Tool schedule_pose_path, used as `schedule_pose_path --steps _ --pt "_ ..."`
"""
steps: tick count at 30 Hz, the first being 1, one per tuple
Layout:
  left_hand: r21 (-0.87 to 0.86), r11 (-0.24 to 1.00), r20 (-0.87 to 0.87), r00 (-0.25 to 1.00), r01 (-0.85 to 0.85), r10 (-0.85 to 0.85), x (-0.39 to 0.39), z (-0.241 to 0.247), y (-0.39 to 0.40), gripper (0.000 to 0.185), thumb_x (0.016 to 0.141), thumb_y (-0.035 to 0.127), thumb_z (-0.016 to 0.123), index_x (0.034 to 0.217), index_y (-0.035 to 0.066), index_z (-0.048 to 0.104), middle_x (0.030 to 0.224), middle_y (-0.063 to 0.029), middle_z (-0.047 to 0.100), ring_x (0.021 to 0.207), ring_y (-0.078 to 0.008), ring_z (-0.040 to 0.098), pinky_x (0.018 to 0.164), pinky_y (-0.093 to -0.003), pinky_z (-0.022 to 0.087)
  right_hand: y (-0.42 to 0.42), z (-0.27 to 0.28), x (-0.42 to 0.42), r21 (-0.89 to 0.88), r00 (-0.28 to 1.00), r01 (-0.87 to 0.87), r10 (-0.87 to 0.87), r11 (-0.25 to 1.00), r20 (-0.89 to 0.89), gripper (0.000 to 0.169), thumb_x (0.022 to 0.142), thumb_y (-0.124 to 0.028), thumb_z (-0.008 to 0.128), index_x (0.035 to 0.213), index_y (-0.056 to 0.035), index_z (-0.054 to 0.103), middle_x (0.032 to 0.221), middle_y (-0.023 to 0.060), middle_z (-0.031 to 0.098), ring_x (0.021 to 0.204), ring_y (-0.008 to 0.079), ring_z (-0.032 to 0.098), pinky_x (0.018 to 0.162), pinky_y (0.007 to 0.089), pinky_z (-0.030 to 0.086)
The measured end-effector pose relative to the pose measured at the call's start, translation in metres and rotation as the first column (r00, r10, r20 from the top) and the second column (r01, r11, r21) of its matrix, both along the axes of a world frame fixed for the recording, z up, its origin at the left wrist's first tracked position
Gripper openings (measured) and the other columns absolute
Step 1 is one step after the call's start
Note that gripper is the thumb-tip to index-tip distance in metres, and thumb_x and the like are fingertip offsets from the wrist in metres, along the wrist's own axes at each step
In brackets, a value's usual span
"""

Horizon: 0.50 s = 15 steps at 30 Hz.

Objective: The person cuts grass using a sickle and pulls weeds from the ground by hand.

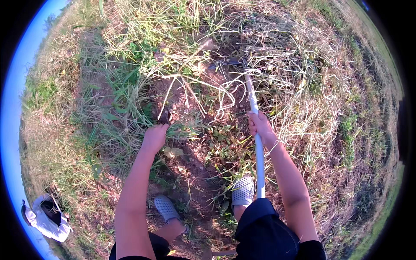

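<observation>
My left hand [156, 138] is closed on a tuft of green grass [182, 130], low over the ground left of centre. Branched grass seed heads [187, 84] lie or hang beyond it. With my right hand [260, 125] I grip a long, pale pole handle [259, 159]. The handle runs from beside my right knee up to a dark metal tool head [232, 61], which is partly hidden in cut grass. The kind of tool cannot be told for certain. Some roots or dark soil show just above my left fingers.
Dry straw-like grass [292, 81] covers the right side, and taller green grass [120, 97] stands on the left. My feet are in perforated clogs [243, 190] on bare reddish soil [195, 169]. Another person [50, 219] in white clothing is at the far lower left.
</observation>
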<state>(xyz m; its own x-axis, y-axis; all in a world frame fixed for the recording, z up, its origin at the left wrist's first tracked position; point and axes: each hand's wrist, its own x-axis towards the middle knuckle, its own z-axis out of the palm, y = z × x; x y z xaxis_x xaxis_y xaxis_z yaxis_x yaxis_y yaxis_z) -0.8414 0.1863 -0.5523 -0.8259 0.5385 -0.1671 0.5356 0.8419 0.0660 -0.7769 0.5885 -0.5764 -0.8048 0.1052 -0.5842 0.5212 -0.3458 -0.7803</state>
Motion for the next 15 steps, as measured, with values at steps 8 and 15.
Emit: schedule_pose_path --steps 8,15 --pt "0.201 0.952 -0.269 0.947 0.232 -0.174 -0.031 0.018 0.067 0.023 0.076 -0.001 0.056 0.096 0.007 0.062 0.1 -0.0065 0.056 0.098 -0.026 0.058 0.076 -0.0386 0.051 -0.035 0.008 0.012 -0.113 0.981 -0.183 0.189 0.977 0.049 0.019 0.097 -0.022 0.053 0.104 -0.0098 0.041 0.068 -0.0013 0.046 0.047 0.0047 0.041 0.039 0.0202 0.038" --pt "0.306 0.872 -0.313 0.905 0.383 -0.287 -0.076 0.015 0.146 0.016 0.078 -0.001 0.052 0.093 0.006 0.054 0.105 -0.0076 0.055 0.106 -0.0265 0.056 0.087 -0.0394 0.049 -0.028 -0.017 0.019 0.469 0.954 -0.18 0.269 0.865 -0.129 0.021 0.096 -0.027 0.054 0.108 -0.0131 0.043 0.071 -0.0001 0.047 0.053 0.006 0.044 0.044 0.0212 0.038"
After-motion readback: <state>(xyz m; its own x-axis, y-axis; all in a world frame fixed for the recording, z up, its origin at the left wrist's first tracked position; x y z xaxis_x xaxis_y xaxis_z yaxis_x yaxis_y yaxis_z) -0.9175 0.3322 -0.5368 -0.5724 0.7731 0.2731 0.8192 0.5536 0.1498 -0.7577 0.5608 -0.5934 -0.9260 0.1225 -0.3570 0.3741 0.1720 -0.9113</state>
